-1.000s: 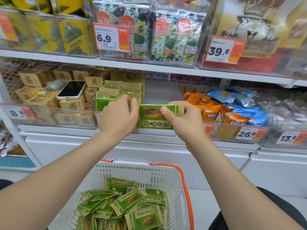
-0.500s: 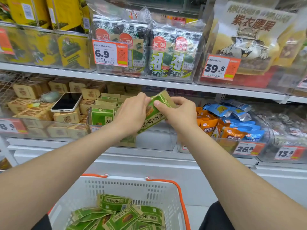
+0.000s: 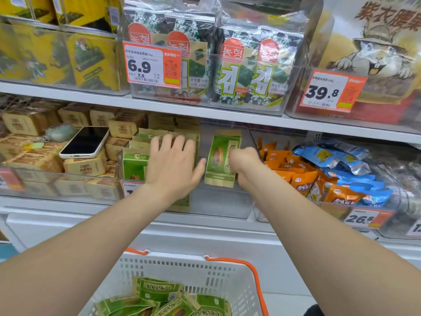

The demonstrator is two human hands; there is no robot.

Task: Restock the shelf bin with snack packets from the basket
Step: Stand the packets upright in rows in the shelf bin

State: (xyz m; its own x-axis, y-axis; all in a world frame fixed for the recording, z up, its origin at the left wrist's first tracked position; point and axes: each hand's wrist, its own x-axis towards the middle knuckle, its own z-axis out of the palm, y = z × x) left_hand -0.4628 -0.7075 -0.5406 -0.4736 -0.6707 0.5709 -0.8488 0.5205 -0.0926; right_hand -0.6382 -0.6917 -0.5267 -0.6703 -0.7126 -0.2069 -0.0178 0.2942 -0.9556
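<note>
Green and upright in the open right half of the clear bin (image 3: 218, 206), the packet (image 3: 222, 158) was pinched at its edge by the curled right hand (image 3: 245, 166) while the left hand (image 3: 173, 165), fingers spread, pressed the stocked row (image 3: 134, 160), so either looked liable to topple on release.

Upright green snack packet (image 3: 222, 160) in clear shelf bin (image 3: 218, 202), 12 o'clock, more packets (image 3: 159, 290) heaped in my white basket (image 3: 193, 269), 6 o'clock.
</note>
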